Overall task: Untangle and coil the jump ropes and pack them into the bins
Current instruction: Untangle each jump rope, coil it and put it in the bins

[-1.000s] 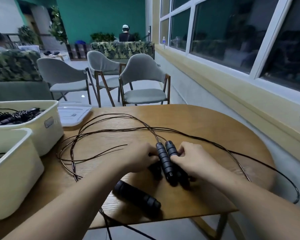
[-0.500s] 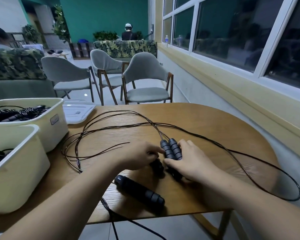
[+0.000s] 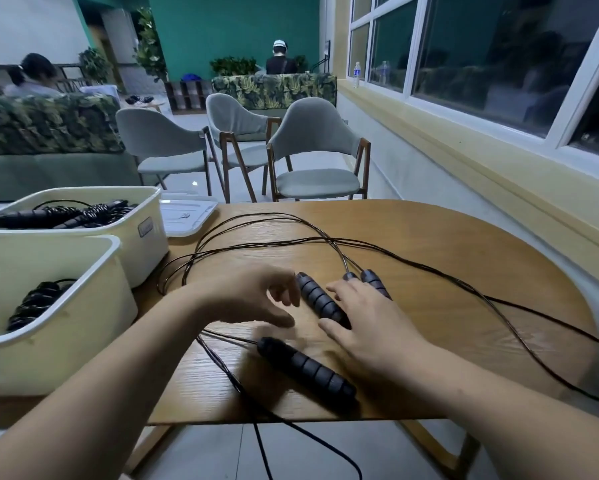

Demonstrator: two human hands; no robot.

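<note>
The loose ropes (image 3: 274,214) sprawl in tangled loops across the table (image 3: 464,258), with four handles near its front edge, so these are neither untangled nor coiled yet. The right hand (image 3: 370,323) lies flat, fingers straight, over two handles (image 3: 374,284). The left hand (image 3: 253,299) hovers beside a third, fingers loosely bent, holding nothing. The far bin (image 3: 145,233) already holds several coiled ropes, the near bin (image 3: 94,306) at least one.

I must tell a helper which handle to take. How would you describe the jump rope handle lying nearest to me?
Look at the wooden table, at the middle of its near edge. A black ribbed handle lies there aslant. Unlike the three handles farther back, it lies alone, closest to the edge.
</note>
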